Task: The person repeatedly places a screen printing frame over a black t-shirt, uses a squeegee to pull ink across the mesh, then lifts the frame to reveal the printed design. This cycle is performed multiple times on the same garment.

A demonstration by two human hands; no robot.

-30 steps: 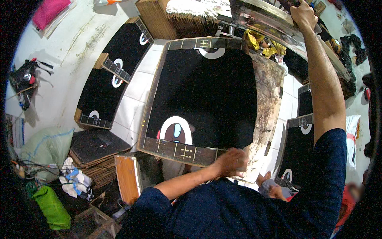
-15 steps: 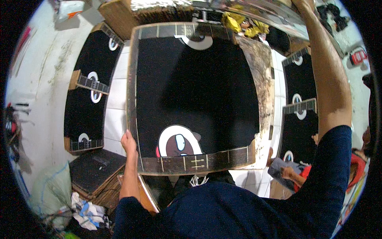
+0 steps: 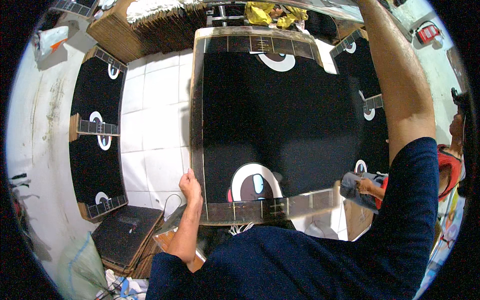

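Observation:
A large flat board (image 3: 197, 110) with a dark marked border lies in front of me. Black fabric (image 3: 270, 120) covers it, printed with white-ringed cartoon eyes at its near and far ends. My left hand (image 3: 190, 186) is closed at the board's near left edge, its thumb side up; the fingers beneath are partly hidden. My right arm (image 3: 400, 80) stretches up and forward past the board's right side, toward a shiny, see-through sheet (image 3: 325, 9) at the top. The right hand itself is cut off by the upper edge of the picture.
Similar black printed panels (image 3: 95, 160) stand in a row on the left, and more (image 3: 367, 85) at right. Stacked boards (image 3: 125, 235) lie near left. Yellow crumpled material (image 3: 262, 14) sits beyond. A co-worker's hand (image 3: 367, 187) rests on grey cloth at right. White tiles (image 3: 155, 120) show between.
The board and my left hand now appear further right in the picture. The pale, worn right border of the board no longer shows. My right hand has passed out of the top edge.

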